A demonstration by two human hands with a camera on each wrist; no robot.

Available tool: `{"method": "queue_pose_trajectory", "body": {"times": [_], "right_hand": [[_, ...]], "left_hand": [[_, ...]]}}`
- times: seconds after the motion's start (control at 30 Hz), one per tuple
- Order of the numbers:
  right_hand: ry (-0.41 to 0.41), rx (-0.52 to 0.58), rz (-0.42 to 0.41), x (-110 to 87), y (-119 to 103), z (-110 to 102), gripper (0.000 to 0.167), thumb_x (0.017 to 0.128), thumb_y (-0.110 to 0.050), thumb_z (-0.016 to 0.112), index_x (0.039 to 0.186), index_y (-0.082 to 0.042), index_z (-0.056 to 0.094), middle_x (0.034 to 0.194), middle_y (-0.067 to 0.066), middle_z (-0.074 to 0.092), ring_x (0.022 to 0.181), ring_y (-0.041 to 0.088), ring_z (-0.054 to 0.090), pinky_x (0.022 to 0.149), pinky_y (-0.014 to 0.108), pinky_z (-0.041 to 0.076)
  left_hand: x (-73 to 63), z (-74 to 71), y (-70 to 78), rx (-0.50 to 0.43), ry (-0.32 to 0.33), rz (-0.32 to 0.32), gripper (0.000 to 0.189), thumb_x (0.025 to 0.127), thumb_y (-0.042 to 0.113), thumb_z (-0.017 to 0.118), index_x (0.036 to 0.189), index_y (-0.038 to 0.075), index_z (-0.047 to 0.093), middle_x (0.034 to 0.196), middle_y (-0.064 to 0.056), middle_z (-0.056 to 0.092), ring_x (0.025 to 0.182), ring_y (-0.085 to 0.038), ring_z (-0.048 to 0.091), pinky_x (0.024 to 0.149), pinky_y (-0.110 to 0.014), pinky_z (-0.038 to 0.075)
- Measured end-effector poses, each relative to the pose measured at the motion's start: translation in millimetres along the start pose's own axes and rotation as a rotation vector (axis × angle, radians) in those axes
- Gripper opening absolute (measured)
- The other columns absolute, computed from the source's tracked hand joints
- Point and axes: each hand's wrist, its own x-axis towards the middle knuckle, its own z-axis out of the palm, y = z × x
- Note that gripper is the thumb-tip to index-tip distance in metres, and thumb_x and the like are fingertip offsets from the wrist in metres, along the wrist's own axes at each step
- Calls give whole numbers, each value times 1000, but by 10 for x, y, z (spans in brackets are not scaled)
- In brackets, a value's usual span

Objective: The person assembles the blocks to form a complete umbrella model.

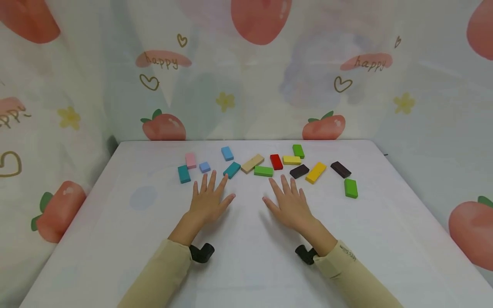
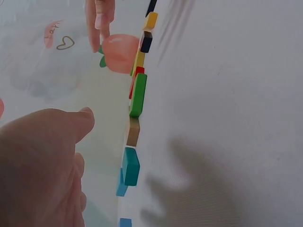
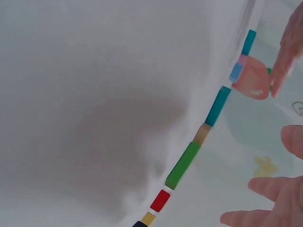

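At frame centre, left hand [image 1: 208, 203] and right hand [image 1: 291, 207] hovered, grips spread and empty; sweeping low risked scattering close-set blocks [image 1: 263, 171].

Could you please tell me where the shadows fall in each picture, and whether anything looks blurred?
Head view: faint, soft shadows on the white table, inward of the left hand and right hand; left wrist view: a darker, soft-edged shadow low on the table; right wrist view: a broad, diffuse shadow, with the left hand slightly soft at upper right.
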Motion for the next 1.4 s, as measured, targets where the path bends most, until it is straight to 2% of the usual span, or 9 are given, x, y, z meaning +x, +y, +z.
{"method": "queue_pose_trajectory", "body": {"times": [0.23,0.5,0.7,0.9,1.07,1.27,1.4], "right_hand": [[-47,16,26,270,-51,49,67,93,-47,43,147,-12,22,148,21,16,134,43,8,101,62,16],[-50,25,-9,560,-21,34,65,94,-45,43,145,-9,26,148,20,19,134,41,10,101,63,15],[-50,42,-49,721,39,26,64,94,-41,46,145,-7,27,146,22,23,132,41,20,100,61,22],[-82,65,-53,913,125,97,60,93,-32,52,142,-5,31,143,23,29,129,37,28,101,54,28],[-107,67,-30,1036,162,123,57,91,-26,57,140,-7,36,140,20,35,127,34,34,100,50,32],[-138,38,-41,1116,136,110,52,90,-21,59,137,-6,42,135,18,42,120,32,43,96,46,38],[-137,39,-45,1134,136,98,48,90,-16,59,135,-6,44,133,17,45,118,31,45,96,44,39]], "left_hand": [[286,44,-71,-43,-37,17,64,95,53,30,149,22,14,152,-11,4,137,-35,-2,105,-57,2],[562,67,-104,-121,-62,39,59,98,47,32,149,22,15,152,-9,10,137,-32,5,107,-54,7],[715,56,-125,-131,-86,46,60,98,45,34,149,20,15,152,-10,11,137,-33,8,107,-53,10],[869,51,-132,-147,-101,55,58,98,44,34,148,19,18,151,-9,16,136,-28,16,108,-47,16],[969,22,-101,-150,-132,73,54,98,36,40,146,15,26,150,-9,20,135,-27,21,107,-44,21],[1049,28,-80,-146,-128,72,46,97,24,45,141,10,38,147,-9,26,133,-27,26,106,-42,24],[1087,48,-68,-132,-131,103,44,96,19,46,139,9,41,146,-10,29,132,-26,28,106,-39,25]]}}
